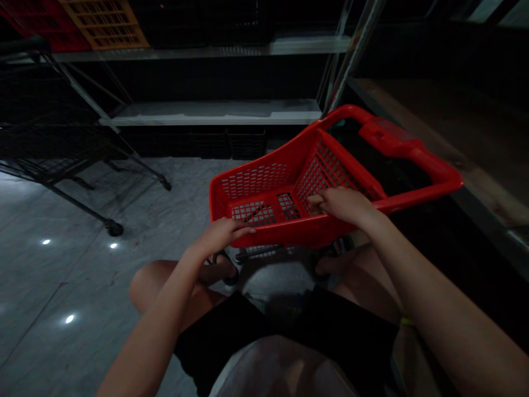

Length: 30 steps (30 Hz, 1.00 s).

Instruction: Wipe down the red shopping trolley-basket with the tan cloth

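While squatting: left hand (223,234), right hand (343,205) grip red basket (264,190) rim (tilted).

Left hand (221,234) at frame centre, palm down, fingers extended rightward. Right hand (345,205) right of centre, fingers curled leftward. Both forearms rise from the lower edge; bare knees are bent below.

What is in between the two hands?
In the head view, the near rim and mesh bottom of the red basket lie between the left hand and the right hand; both hands touch it.
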### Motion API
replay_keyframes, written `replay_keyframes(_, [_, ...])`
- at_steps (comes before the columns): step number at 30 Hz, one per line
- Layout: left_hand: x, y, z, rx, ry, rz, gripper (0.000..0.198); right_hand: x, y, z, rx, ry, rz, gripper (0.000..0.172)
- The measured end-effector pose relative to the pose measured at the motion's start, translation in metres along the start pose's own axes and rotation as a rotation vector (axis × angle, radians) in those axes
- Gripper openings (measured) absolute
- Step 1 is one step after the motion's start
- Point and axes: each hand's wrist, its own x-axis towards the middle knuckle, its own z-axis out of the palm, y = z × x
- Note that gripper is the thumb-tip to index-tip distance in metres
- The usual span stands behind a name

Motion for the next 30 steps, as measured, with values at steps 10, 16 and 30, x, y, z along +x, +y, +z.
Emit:
replay_keyframes(10, [0.002, 0.002, 0.017, 0.244, 0.073, -0.121, 0.048, -0.026, -0.105, 0.037, 0.219, 0.254, -0.422, 0.035])
replay_keyframes(16, [0.008, -0.019, 0.009, 0.229, 0.132, -0.124, 0.049, -0.041, -0.021, 0.031, -0.038, 0.42, -0.155, 0.026])
replay_keyframes(30, [0.067, -0.03, -0.018, 0.374, 0.252, 0.092, 0.04, -0.032, -0.063, 0.033, -0.125, 0.584, -0.137, 0.039])
